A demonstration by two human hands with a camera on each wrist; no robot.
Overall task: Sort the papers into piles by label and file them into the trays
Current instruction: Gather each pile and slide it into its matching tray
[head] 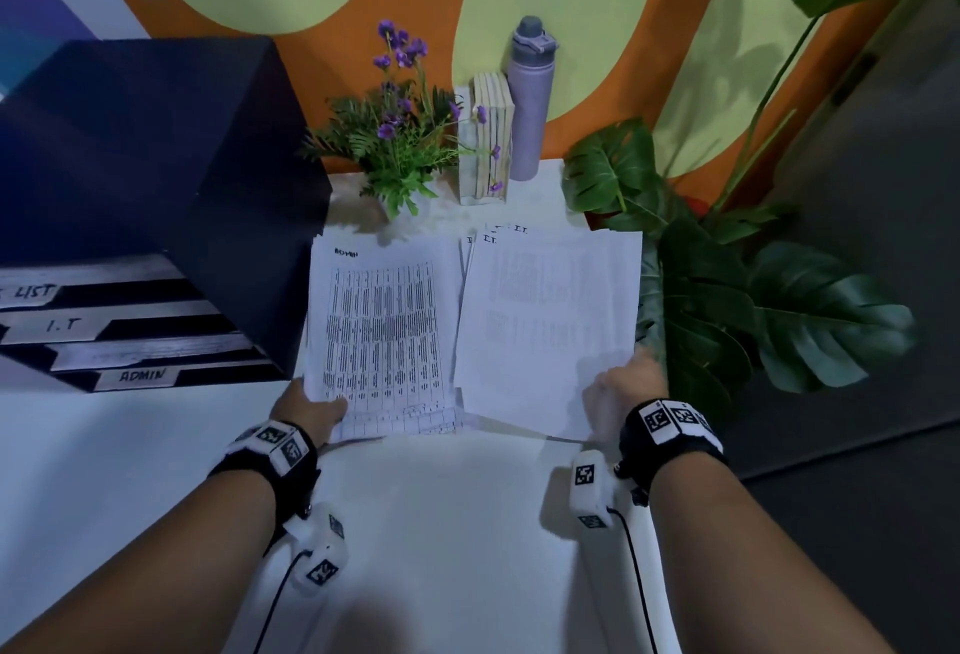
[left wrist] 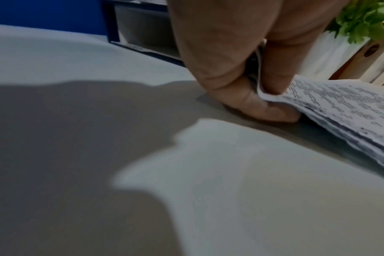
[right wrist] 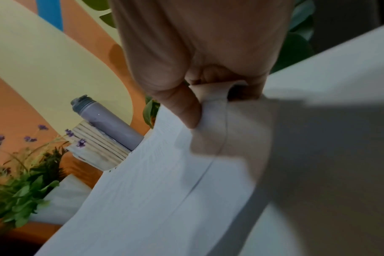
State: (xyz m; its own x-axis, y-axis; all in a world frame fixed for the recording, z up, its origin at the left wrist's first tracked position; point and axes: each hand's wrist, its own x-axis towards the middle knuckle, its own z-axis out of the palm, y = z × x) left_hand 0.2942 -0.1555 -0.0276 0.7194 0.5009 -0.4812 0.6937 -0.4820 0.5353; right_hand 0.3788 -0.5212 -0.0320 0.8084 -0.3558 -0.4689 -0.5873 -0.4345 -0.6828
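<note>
Two piles of papers lie side by side on the white table point(head: 441, 523). The left pile point(head: 382, 331) is printed with dense tables and marked ADMIN at its top. My left hand point(head: 306, 406) pinches its near left corner, thumb on top and fingers underneath point(left wrist: 272, 114). The right pile point(head: 550, 321) is marked I.T. at its top. My right hand point(head: 621, 393) pinches its near right corner and lifts a sheet point(right wrist: 164, 181) off it. A dark blue tray stack point(head: 135, 331) stands at the left with labelled tabs, among them I.T point(head: 65, 325) and ADMIN point(head: 143, 375).
Behind the papers stand a pot of purple flowers point(head: 402, 144), a row of books point(head: 488, 134) and a lilac bottle point(head: 530, 97). A large-leaved plant point(head: 727, 290) crowds the table's right edge. Bare table lies between my forearms.
</note>
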